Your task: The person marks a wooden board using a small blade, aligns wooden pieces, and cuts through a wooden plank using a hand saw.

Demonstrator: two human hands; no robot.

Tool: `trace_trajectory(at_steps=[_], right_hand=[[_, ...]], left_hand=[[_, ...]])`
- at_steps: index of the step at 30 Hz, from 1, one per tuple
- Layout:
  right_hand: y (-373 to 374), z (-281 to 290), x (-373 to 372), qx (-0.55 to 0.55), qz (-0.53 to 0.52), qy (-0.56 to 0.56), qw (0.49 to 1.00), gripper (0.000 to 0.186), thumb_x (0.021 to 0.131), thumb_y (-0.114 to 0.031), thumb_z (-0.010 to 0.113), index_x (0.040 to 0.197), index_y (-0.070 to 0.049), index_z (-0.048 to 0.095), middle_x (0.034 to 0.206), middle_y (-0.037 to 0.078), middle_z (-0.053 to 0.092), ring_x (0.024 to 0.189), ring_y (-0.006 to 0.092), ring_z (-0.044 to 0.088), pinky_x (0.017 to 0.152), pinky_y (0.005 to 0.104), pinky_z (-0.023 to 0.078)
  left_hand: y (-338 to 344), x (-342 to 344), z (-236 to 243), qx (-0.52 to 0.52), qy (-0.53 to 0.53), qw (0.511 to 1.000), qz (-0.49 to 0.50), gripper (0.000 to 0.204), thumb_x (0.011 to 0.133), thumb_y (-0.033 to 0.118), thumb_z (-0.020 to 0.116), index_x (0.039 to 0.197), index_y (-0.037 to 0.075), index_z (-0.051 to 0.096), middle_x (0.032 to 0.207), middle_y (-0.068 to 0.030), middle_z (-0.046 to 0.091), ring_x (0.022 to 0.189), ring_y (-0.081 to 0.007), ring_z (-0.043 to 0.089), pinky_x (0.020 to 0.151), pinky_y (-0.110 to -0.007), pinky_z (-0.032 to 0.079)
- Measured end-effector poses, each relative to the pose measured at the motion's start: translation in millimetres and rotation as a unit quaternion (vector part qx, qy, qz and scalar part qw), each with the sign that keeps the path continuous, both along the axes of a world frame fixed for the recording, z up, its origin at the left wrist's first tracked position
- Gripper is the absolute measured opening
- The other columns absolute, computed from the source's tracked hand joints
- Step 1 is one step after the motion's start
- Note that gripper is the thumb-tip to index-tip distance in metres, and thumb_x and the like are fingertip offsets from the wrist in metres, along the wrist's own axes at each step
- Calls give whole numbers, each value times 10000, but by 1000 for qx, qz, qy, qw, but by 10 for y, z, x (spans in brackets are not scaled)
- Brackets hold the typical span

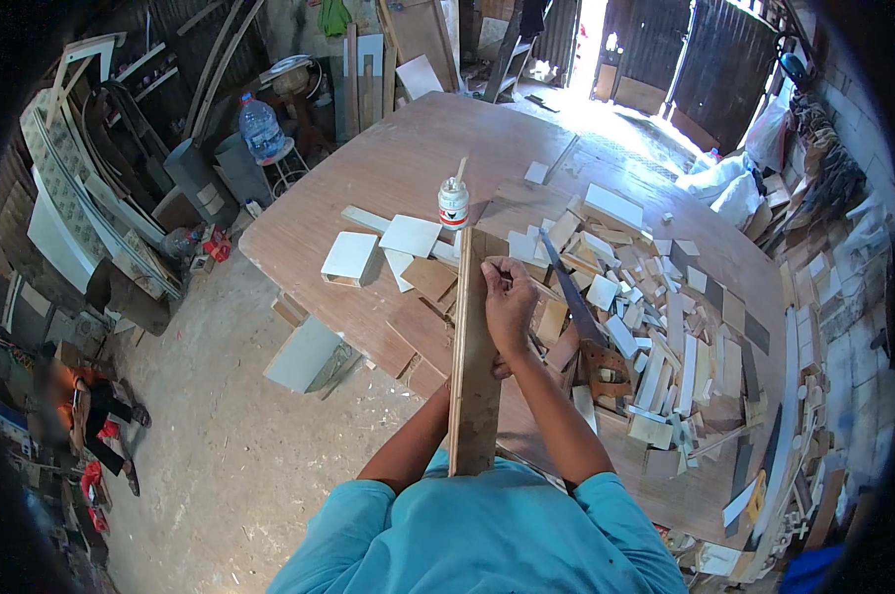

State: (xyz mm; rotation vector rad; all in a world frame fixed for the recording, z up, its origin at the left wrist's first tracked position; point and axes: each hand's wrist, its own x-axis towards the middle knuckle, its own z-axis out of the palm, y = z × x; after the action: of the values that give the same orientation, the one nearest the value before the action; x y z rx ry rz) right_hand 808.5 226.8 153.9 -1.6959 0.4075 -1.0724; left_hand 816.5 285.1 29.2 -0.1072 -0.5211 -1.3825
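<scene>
A long wooden board (pixel 479 396) stands lengthwise in front of my chest, its near end close to my shirt. My left hand (pixel 504 369) grips it from behind; only some fingertips show at its right edge, and the rest is hidden. My right hand (pixel 510 302) is held against the board's upper face, fingers pinched together; whatever they hold is too small to make out. Just past the board's far end sits a white jar (pixel 453 206) with a red label and a stick poking out. A handsaw (pixel 569 287) with a wooden handle lies right of my right hand.
Many wood offcuts (pixel 655 327) cover the right of the large table (pixel 388 148). White box-like pieces (pixel 351 255) lie left of the board. A water bottle (pixel 260 129) rests on a stool beyond the left edge. Another person (pixel 96 416) sits at the far left.
</scene>
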Motion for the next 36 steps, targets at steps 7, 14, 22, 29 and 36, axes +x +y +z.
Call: trace_trajectory(at_steps=[7,14,22,29,36], right_hand=[[88,69,8,-163,-55,-50,984,157,719,-123,625,808,-29,537,751,120,552,644,282,551,573,345,442],[240,112,94,-140,-30,166,976,469,634,-249,703,938,-5,443,899,170,509,865,335,500,710,420,410],[211,-60,153,-155,-29,132,979,397,618,-144,668,904,1,435,867,176,490,832,334,487,724,415,401],[113,-49,100,-282,-59,119,950,328,642,-167,648,861,2,473,841,157,508,798,317,511,691,417,422],[26,-62,16,-363,-55,202,908,321,669,-150,605,915,36,518,864,171,501,822,316,510,702,411,438]], left_hand=[[-68,-2,-14,2,4,1000,-9,405,888,428,307,823,62,467,624,-73,471,496,-150,464,437,-254,393],[-102,-1,-30,13,7,1000,-23,413,888,434,303,820,62,470,623,-76,474,499,-151,466,438,-257,394],[-105,13,-41,16,5,1000,-22,423,888,440,298,817,62,474,621,-79,477,501,-152,469,440,-260,395],[-122,7,-52,22,3,1000,-23,432,887,446,294,814,62,477,619,-81,479,504,-154,471,442,-263,395],[-138,47,-112,40,2,999,-20,441,887,452,290,811,62,481,618,-84,482,506,-155,473,444,-266,396]])
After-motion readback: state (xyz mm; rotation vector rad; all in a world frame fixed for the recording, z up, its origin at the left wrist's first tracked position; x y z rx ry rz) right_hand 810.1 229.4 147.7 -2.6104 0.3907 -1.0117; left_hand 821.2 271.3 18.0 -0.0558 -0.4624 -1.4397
